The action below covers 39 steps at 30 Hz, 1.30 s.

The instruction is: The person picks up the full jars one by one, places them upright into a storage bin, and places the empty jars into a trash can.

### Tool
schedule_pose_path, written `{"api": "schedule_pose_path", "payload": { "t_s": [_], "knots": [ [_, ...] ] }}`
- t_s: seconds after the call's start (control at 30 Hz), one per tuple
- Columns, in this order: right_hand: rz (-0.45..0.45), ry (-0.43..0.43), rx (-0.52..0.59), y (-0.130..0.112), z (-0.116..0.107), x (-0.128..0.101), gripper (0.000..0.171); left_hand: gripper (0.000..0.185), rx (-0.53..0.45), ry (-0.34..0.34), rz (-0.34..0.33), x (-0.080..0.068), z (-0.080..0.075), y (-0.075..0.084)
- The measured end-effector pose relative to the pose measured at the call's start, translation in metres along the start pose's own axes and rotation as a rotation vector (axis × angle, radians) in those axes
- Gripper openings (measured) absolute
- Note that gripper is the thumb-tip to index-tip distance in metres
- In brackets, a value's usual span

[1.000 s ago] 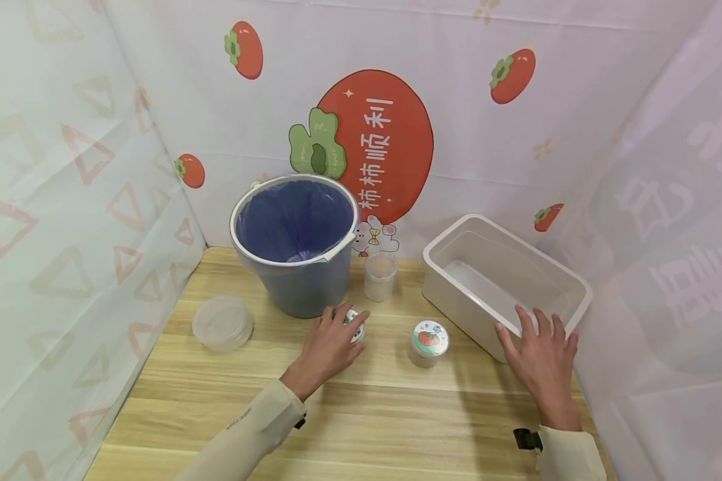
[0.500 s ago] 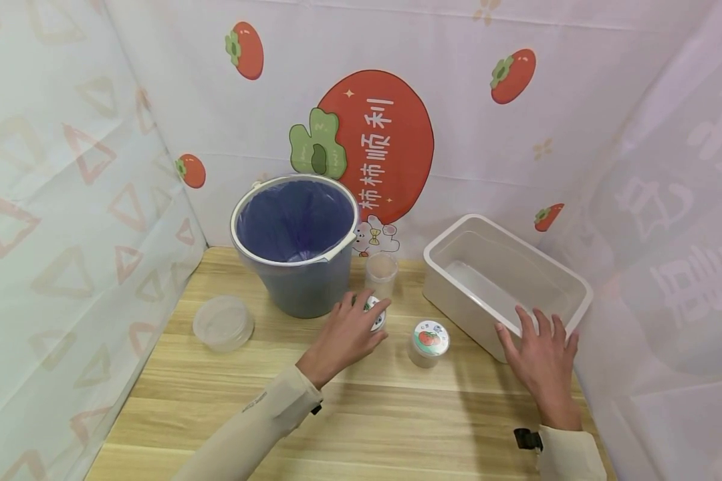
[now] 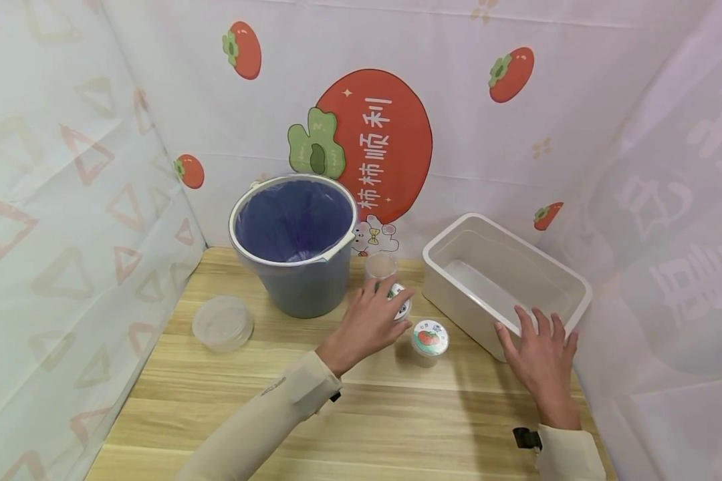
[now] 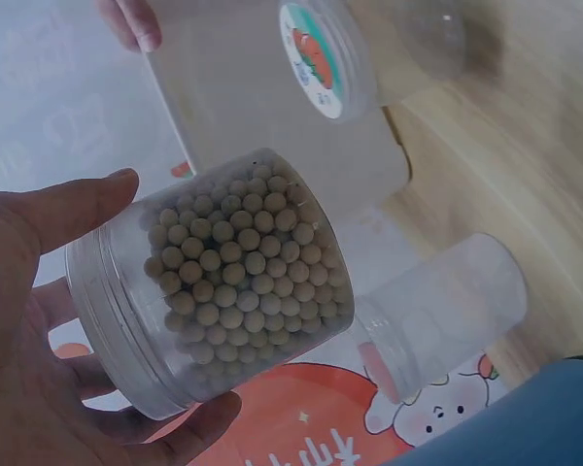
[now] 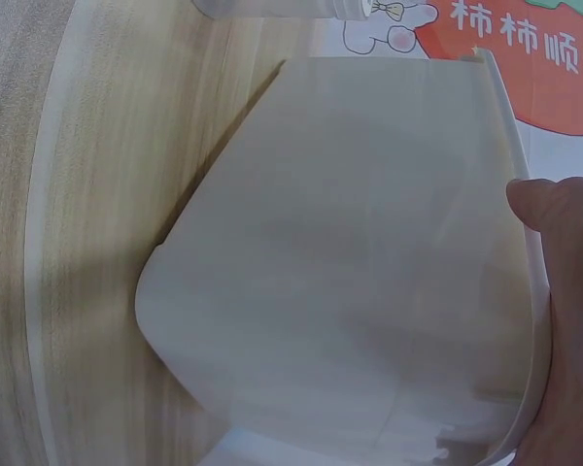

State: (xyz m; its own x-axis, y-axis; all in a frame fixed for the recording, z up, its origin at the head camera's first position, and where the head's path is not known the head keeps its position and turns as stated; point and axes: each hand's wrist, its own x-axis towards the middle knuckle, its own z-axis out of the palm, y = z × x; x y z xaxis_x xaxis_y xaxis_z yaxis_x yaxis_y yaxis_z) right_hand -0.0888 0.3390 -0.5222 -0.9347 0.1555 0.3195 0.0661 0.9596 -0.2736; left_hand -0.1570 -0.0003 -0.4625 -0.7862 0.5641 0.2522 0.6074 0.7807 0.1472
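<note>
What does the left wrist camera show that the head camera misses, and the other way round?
Only the left wrist view shows the small tan beads filling the clear jar that the left hand grips. Only the head view shows the lined bucket, the round lidded tub and the right hand resting on the white bin. Both show the strawberry-lidded jar and the empty clear cup.

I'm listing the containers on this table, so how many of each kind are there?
Lidded jars: 2, one with beans in the left hand, one standing
Open clear cup: 1
Round lidded tub: 1
Bucket: 1
White bin: 1
Total: 6
</note>
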Motion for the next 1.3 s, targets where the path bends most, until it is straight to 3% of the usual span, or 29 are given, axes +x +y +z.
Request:
{"api": "schedule_pose_path", "payload": {
  "t_s": [0.47,0.8,1.3],
  "knots": [
    [0.005,-0.003,0.0,0.0,0.001,0.0,0.064,0.059,0.005,0.009,0.025,0.03,-0.02,0.024],
    [0.01,-0.01,-0.002,-0.001,0.0,0.001,0.064,0.063,0.048,-0.024,0.04,0.042,-0.02,0.036],
    [-0.006,0.045,-0.008,0.001,0.004,0.001,0.061,0.061,0.098,0.05,0.08,0.062,-0.029,0.052]
  ]
}}
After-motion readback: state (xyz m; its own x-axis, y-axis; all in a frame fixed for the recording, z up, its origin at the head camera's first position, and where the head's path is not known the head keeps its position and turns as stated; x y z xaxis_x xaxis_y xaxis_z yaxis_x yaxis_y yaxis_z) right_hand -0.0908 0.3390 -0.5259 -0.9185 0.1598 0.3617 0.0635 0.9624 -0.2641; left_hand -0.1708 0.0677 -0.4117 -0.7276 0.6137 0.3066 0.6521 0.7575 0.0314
